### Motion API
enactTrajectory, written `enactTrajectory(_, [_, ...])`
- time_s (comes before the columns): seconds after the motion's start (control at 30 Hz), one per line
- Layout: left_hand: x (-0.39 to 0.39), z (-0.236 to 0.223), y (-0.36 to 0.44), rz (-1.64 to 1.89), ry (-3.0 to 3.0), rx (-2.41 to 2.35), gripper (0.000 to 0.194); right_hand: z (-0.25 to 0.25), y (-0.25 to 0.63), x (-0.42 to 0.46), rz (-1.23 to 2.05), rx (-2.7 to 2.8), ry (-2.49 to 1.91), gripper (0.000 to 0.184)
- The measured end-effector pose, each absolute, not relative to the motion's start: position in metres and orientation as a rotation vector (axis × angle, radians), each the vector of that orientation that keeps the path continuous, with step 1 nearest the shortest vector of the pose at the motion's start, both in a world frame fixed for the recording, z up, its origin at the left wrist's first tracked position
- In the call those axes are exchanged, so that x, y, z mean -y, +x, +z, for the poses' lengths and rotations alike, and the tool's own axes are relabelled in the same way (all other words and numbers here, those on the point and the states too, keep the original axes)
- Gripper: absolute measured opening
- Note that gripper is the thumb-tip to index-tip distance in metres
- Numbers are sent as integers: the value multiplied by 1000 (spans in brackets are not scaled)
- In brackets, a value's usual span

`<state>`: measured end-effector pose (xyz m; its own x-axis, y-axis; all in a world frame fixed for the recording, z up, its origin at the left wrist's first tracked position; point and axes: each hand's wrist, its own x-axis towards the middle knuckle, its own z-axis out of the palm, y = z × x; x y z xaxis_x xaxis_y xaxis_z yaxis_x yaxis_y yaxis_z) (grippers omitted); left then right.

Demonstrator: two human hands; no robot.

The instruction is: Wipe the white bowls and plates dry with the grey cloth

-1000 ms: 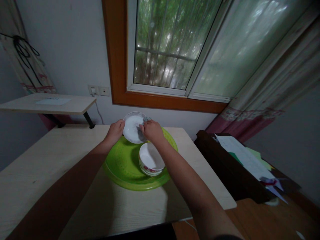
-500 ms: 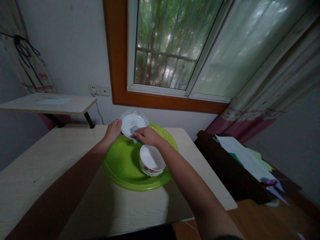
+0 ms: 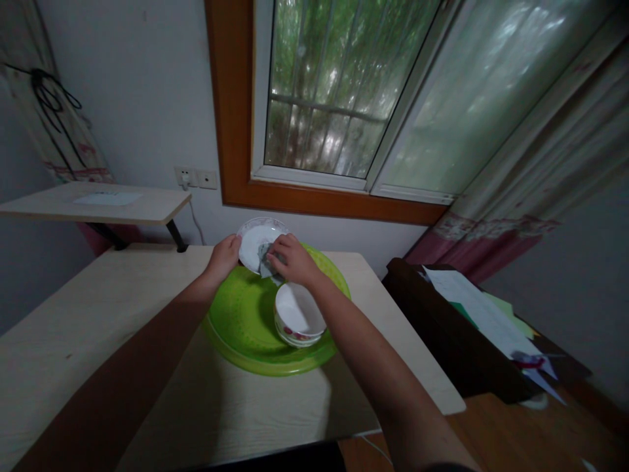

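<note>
A white plate [image 3: 251, 241] with a patterned rim is tilted up over the far side of a green basin [image 3: 240, 314]. My left hand [image 3: 225, 257] is closed on the plate's left edge. In my right hand [image 3: 293, 260] is a greyish cloth [image 3: 266, 263], pinched in the fingers and pressed against the plate's face. The hand hides part of the cloth and the plate's right side. Below my right wrist, a stack of white bowls [image 3: 299, 311] with a red floral pattern sits in the basin.
The basin stands on a pale wooden table [image 3: 275, 406]. At the left is a raised shelf [image 3: 122, 213] with a paper on it. Right of the table, a dark brown piece of furniture [image 3: 442, 334] bears papers. A window [image 3: 324, 98] is behind.
My right hand has shifted slightly up and to the right across the plate with the cloth, and more of the cloth shows. The left hand and the plate have hardly moved.
</note>
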<state>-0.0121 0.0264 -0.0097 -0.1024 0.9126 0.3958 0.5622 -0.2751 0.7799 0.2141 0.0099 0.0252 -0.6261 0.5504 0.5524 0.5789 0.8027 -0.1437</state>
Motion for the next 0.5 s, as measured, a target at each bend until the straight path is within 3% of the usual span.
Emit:
enactTrajectory(0.17, [-26, -9, -11, 1326, 1819, -1634, 48, 22, 220, -13, -76, 2526, -961, 41])
enactTrajectory(0.5, [-29, -13, -10, 1312, 1876, -1588, 47, 17, 207, -8, 201, 2629, -536, 37])
